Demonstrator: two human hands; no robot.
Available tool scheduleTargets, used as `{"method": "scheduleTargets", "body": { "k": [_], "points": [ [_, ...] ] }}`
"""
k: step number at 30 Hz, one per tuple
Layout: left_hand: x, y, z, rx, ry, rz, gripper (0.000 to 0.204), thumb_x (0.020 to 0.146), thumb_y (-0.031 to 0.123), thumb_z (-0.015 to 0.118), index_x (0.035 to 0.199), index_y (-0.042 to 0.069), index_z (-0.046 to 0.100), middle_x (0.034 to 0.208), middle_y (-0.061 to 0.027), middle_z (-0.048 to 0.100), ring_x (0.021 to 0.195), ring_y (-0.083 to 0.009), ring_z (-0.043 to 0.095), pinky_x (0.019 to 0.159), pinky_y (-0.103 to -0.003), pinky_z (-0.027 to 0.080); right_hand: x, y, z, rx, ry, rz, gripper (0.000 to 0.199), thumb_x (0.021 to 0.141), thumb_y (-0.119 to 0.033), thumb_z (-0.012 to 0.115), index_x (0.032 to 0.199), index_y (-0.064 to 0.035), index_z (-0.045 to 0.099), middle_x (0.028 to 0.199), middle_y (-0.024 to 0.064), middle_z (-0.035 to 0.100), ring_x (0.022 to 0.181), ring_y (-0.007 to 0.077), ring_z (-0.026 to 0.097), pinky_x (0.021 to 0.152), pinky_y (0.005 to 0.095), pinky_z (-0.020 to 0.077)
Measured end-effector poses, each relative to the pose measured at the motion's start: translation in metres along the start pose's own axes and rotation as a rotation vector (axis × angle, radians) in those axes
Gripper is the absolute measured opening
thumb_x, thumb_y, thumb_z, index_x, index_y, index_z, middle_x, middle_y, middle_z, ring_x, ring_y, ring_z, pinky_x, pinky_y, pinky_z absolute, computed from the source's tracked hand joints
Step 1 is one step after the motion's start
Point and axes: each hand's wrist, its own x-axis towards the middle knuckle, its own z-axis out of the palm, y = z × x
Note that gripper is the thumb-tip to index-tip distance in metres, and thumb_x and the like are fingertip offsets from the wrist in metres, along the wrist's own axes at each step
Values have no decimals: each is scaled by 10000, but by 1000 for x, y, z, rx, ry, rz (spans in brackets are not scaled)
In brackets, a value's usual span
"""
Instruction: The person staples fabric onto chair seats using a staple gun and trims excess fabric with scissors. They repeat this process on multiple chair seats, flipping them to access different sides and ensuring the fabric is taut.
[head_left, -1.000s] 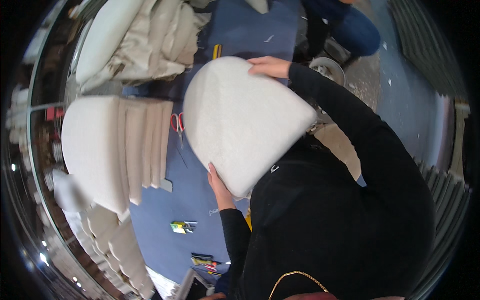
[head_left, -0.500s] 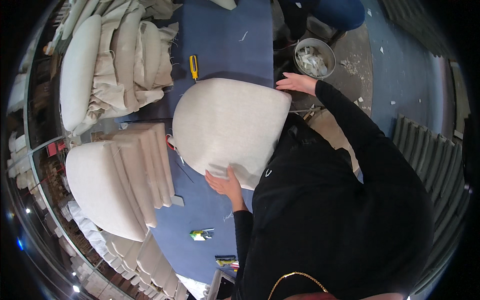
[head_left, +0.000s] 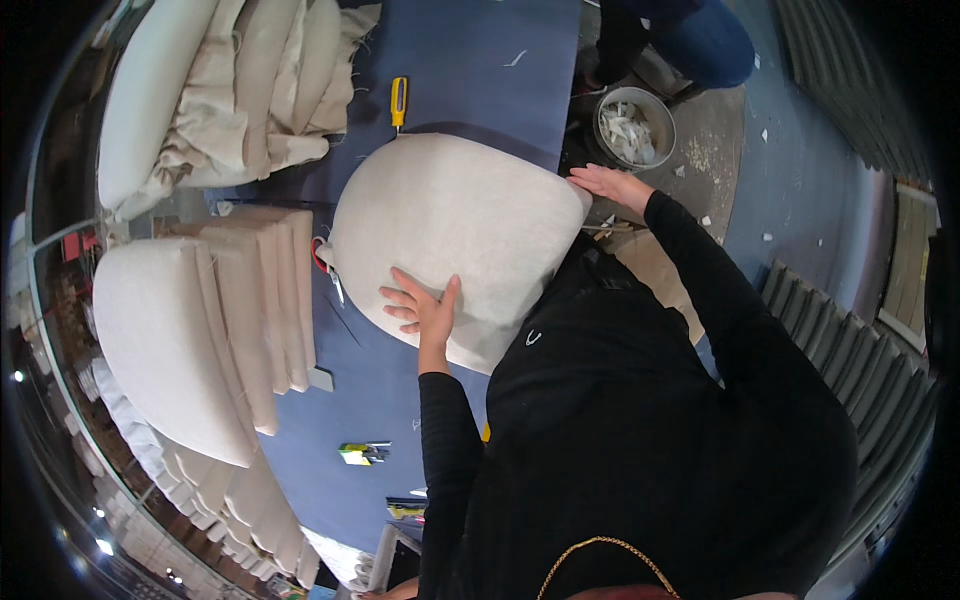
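A rounded cream seat cushion (head_left: 440, 210) lies on the blue-covered table (head_left: 350, 410), its near edge against my body. Over its lower left part is my left hand (head_left: 425, 308), open with the fingers spread. My right hand (head_left: 612, 186) is at the cushion's right corner, fingers stretched out and touching or almost touching its edge. A screwdriver with a yellow handle (head_left: 399, 100) lies just beyond the cushion. Red-handled scissors (head_left: 322, 258) stick out from under its left edge, partly hidden.
Stacked cream cushions (head_left: 165, 340) stand on the left, with more fabric-covered pieces (head_left: 230, 110) behind them. A small green and white box (head_left: 357, 454) lies on the near table. To the right, a bucket (head_left: 634, 128) of scraps stands beside a person's leg (head_left: 700, 45).
My left hand has moved up and further onto the cushion, its fingers spreading. My right hand has come down to the cushion's right corner. The whole view has shifted slightly.
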Motion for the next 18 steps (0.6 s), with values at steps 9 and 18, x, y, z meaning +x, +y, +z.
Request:
{"method": "scheduleTargets", "body": {
  "k": [9,18],
  "points": [
    [8,-2,-10,-19,-77,-38,1423,861,650,823,1723,171,-204,1691,-334,-388,1511,-606,-400,1138,-833,-147,85,-64,78,-107,-158,-45,859,1159,-590,332,1719,38,161,1822,147,162,1673,221,195,1361,348,135],
    [7,1,-16,-29,-71,-55,1424,832,664,829,1736,209,-174,1709,-319,-369,1524,-594,-393,1144,-828,-148,196,-112,137,-182,-277,-97,870,1160,-607,302,1724,32,129,1826,152,141,1676,231,183,1363,361,135]
  ]
}}
